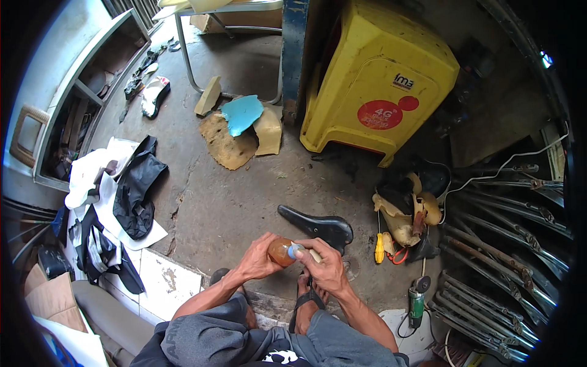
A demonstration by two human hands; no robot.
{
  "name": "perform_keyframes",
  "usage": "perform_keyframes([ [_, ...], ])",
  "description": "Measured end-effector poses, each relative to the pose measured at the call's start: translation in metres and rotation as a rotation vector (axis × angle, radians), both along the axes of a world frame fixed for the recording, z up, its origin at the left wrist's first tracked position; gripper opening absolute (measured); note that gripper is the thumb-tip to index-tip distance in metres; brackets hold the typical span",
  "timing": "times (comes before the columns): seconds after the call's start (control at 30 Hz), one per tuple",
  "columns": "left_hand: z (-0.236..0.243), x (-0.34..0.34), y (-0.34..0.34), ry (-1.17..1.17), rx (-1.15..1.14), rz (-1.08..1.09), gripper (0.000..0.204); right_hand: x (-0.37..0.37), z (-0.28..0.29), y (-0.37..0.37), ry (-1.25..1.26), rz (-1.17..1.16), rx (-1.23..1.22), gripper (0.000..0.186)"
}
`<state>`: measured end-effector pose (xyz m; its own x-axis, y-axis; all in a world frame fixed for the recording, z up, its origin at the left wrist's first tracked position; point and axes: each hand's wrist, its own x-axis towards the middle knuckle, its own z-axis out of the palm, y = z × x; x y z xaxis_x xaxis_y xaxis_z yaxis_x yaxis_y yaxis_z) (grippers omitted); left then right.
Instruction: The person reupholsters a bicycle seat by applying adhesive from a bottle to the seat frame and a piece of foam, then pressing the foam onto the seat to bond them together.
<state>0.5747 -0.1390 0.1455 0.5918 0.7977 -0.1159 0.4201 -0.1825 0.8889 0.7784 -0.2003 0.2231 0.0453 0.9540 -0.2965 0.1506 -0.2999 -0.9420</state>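
The amber bottle is held up between the left hand, fingers clamped round its body, and the right hand, fingers gathered on its pale blue cap, and I judge it light but smooth enough to slip, so best gripped about the belly.

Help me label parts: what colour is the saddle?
The saddle is black, best seen in the head view.

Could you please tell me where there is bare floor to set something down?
The widest bare floor lies between the black bicycle saddle, the brown scrap and the black fabric. A smaller patch separates the saddle from the yellow plastic stool. The right is crowded with metal tubes and an angle grinder.
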Motion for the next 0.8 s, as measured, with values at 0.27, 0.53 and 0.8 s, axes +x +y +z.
perform_keyframes([
  [0.27, -0.002, -0.001, -0.003, 0.126, -0.045, 0.001, 0.057, 0.001, -0.021, -0.006, -0.116, -0.015, 0.105, 0.024],
  [0.53, -0.002, -0.007, 0.006, 0.027, -0.169, -0.061, 0.064, 0.036, -0.121, -0.054, -0.754, 0.1, 0.044, 0.019],
  [0.8, -0.005, -0.018, -0.002, 0.141, -0.234, -0.138, 0.068, 0.052, -0.157, -0.073, -0.852, 0.235, -0.142, 0.027],
])
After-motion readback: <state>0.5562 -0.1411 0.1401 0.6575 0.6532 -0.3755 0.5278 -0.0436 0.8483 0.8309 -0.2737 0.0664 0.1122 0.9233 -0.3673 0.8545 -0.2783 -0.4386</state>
